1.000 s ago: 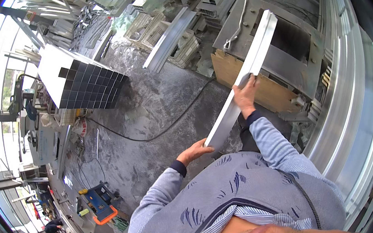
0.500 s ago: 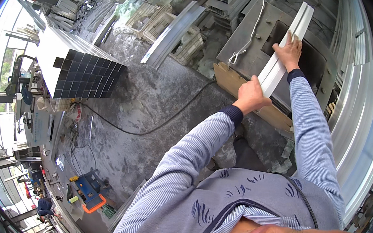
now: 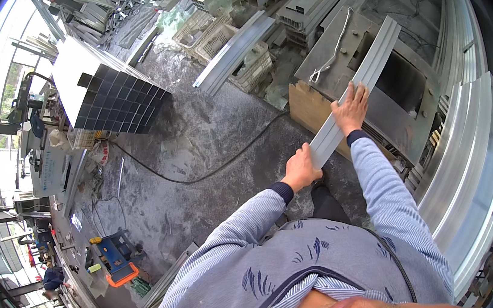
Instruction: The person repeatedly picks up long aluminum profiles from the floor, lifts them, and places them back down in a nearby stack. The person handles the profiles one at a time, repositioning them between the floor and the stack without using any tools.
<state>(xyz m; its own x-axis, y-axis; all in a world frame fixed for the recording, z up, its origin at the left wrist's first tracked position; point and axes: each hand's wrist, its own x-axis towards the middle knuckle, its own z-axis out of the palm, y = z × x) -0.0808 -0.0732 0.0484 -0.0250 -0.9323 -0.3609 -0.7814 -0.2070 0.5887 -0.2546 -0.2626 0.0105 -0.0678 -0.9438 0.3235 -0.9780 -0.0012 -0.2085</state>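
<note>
A long pale aluminium profile (image 3: 372,64) with grooves along its face slants from my body up over a grey metal machine table (image 3: 321,63). My left hand (image 3: 301,167) is closed round its near end, thumb on top. Farther along, my right hand (image 3: 351,108) grips it from above, fingers curled across the grooved face. The far part of the profile lies above the dark opening (image 3: 403,84) in the machine; whether it touches the table there I cannot tell. The undersides of both hands are hidden.
A brown board (image 3: 309,109) covers the machine's near side. Long profiles (image 3: 464,147) are stacked at the right. White plastic crates (image 3: 215,39) stand ahead, and a bundle of square tubes (image 3: 118,98) is at the left. A black cable (image 3: 186,181) crosses the floor. A blue-and-orange tool (image 3: 116,260) lies lower left.
Both hands have moved left and toward my body, drawing the profile with them. Its grooved face is turned more upward, and more of the dark opening shows.
</note>
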